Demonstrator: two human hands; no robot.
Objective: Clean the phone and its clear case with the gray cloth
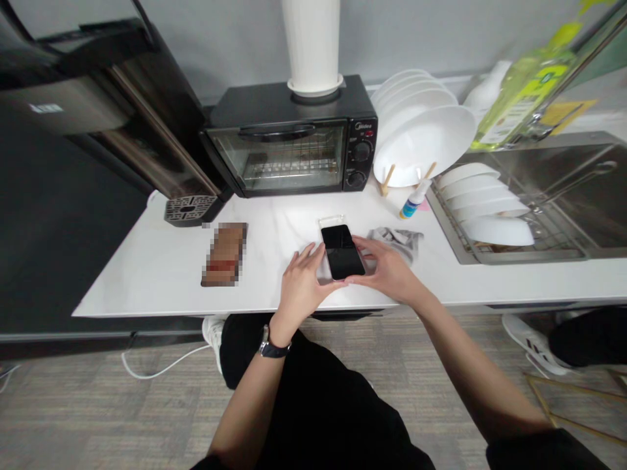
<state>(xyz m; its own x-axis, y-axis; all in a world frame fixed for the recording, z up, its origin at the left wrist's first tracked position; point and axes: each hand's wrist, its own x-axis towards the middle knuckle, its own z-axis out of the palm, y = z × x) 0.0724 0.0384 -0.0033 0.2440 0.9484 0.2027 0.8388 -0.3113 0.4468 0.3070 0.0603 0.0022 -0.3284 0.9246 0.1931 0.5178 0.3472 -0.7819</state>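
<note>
A smartphone (343, 253) with a dark screen lies face up on the white counter, its far end tilted slightly left. A clear phone case (331, 220) shows past its far end and along its left side; whether the phone sits inside it I cannot tell. My left hand (302, 281), with a watch at the wrist, holds the phone and case by the left edge, thumb at the near end. My right hand (385, 269) grips the phone's right edge, its thumb meeting the left one at the near end. Just behind my right hand lies a crumpled grey cloth (404, 241).
A small spray bottle (415, 200) stands behind the cloth. At the back are a toaster oven (289, 153) and racked white plates (424, 140); a sink (563, 251) with bowls is right. Left are a pixelated brown flat object (225, 254) and a drinks machine (147, 124).
</note>
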